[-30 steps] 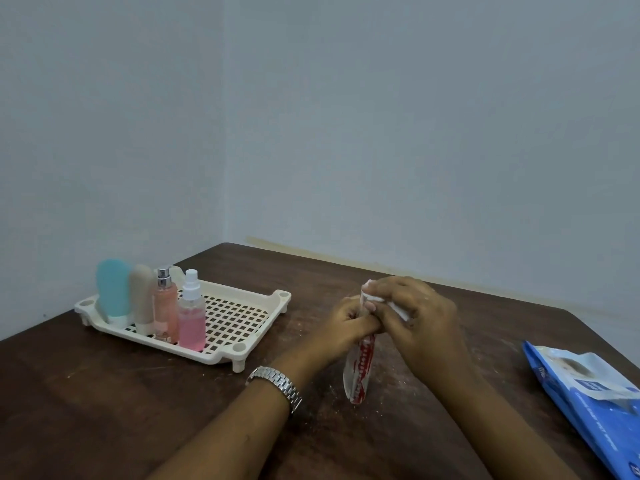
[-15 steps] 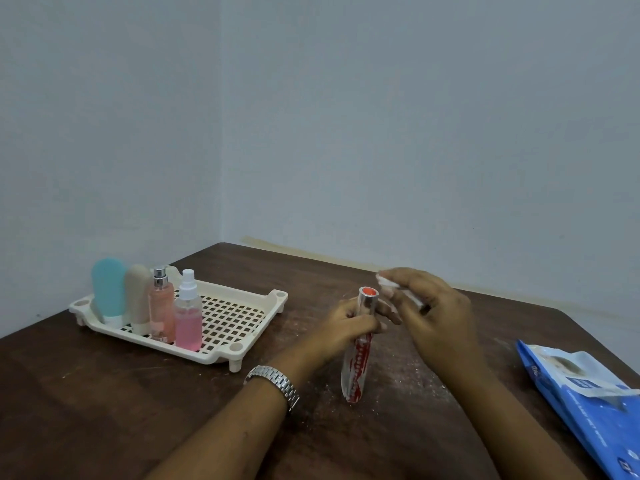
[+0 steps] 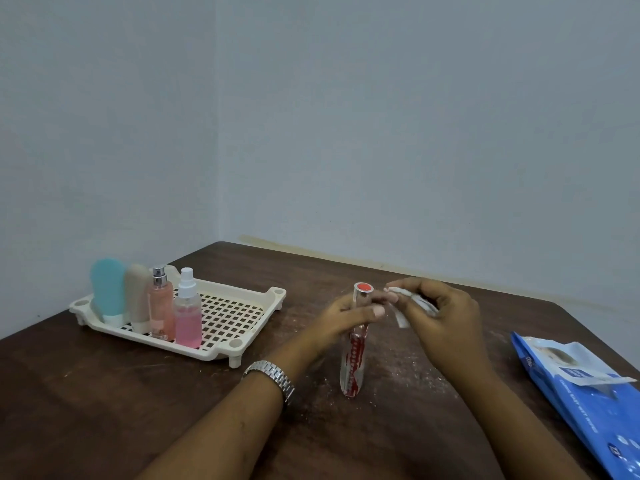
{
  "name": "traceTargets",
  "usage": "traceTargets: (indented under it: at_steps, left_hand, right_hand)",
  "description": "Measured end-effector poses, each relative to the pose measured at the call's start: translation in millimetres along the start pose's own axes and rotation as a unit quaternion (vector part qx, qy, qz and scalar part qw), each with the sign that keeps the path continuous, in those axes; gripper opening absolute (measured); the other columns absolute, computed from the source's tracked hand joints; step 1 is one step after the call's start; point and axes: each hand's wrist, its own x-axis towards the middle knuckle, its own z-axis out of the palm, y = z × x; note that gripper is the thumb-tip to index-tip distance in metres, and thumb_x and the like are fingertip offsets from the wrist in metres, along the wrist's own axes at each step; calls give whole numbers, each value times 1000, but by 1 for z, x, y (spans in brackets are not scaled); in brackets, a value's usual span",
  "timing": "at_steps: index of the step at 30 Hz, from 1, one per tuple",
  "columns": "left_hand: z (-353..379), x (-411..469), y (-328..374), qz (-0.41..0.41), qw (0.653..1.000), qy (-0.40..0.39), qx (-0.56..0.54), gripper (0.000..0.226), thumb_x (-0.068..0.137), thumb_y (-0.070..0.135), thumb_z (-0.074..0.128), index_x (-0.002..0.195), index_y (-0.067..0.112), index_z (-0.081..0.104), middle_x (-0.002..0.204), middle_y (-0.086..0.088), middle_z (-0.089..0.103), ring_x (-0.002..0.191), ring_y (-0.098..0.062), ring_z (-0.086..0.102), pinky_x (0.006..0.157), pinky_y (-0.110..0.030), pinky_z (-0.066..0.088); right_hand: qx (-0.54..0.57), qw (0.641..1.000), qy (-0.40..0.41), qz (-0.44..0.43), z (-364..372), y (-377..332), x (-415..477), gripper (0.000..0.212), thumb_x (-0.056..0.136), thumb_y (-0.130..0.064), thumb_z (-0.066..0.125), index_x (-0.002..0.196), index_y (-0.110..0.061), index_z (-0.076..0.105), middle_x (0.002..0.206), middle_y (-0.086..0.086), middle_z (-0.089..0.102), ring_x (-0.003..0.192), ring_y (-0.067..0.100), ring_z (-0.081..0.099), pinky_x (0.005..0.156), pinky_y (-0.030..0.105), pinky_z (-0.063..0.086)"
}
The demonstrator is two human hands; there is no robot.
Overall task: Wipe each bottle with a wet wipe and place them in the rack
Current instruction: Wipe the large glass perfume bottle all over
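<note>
1. My left hand [image 3: 341, 315]: fingers and thumb curled round the upper part of the clear bottle [image 3: 353, 362], thumb across its front. A metal wristwatch [image 3: 273, 375] sits on this wrist.

2. My right hand [image 3: 446, 317]: fingers curled, pinching a crumpled white wet wipe [image 3: 403, 308]. The wipe sits just to the right of the bottle's top, close to my left fingertips. Whether it touches the bottle I cannot tell.

3. Clear bottle: tall and narrow, red pattern down the body, red cap [image 3: 363, 287] facing up. It stands nearly upright, base on the table [image 3: 104, 393], between my two hands.

4. Rack [image 3: 239, 306]: cream plastic, grid floor, short feet, on the table to the left of my left hand. Four bottles stand in a row along its left end.
   - teal bottle [image 3: 108, 289], cap down, farthest left
   - beige bottle [image 3: 138, 296], cap down, next to it
   - peach spray bottle [image 3: 161, 306], silver top
   - pink spray bottle [image 3: 188, 313], white top, nearest the open grid

5. Wet wipe packet [image 3: 588, 403]: blue, lying flat at the table's right edge, flap lifted, well apart from the rack.
</note>
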Motion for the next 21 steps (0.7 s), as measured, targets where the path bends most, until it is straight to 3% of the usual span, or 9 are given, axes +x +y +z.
traceTargets:
  at_steps: [3,5,9,12,15,18,21]
  left_hand:
    - [-4,-4,6,27,999,14,-20,78,56,92,47,110,39,67,124,15,60,121,-7,51,104,-39,36]
    - [-4,-4,8,30,998,28,-42,79,56,94,42,102,37,72,120,13,65,121,-12,52,107,-44,33]
    - [-3,-5,6,4,995,32,-91,82,70,87,37,89,14,71,87,3,71,91,-14,63,91,-38,40]
    - [-5,-6,6,-24,993,26,-117,73,80,71,26,90,16,74,88,-4,72,89,-16,66,81,-29,49]
    - [-2,-6,8,-25,990,8,-141,64,77,71,39,80,18,75,78,-2,71,77,-15,67,70,-24,52]
    - [-2,-6,10,-30,993,-16,-113,57,83,61,33,72,27,77,75,6,71,76,-9,66,77,-25,48]
    - [-4,-7,10,-11,997,-3,-70,69,84,72,36,91,17,77,90,-10,72,89,-17,67,86,-32,49]
  right_hand:
    - [22,999,42,18,-2,8,-5,11,80,-20,69,90,-25,72,87,-12,70,85,1,65,69,14,50]
    - [-21,999,32,-23,2,6,-9,18,84,-34,63,96,-24,70,92,-14,68,87,-3,61,70,12,49]
    - [-134,980,-33,-146,18,1,-24,29,87,-34,52,108,-19,66,100,-14,60,91,-8,54,80,4,43]
    - [-158,967,-82,-180,23,4,-31,29,89,-34,52,109,-19,66,109,-9,66,108,1,53,91,15,44]
    - [-173,964,-99,-177,24,1,-34,32,83,-39,58,107,-21,67,108,-10,66,111,3,49,89,14,39]
    - [-210,951,-102,-204,29,3,-37,26,79,-30,65,104,-21,67,104,-10,66,106,6,51,92,11,34]
    - [-181,952,-92,-227,33,2,-38,14,83,-20,62,96,-19,68,100,-9,66,99,12,56,93,12,35]
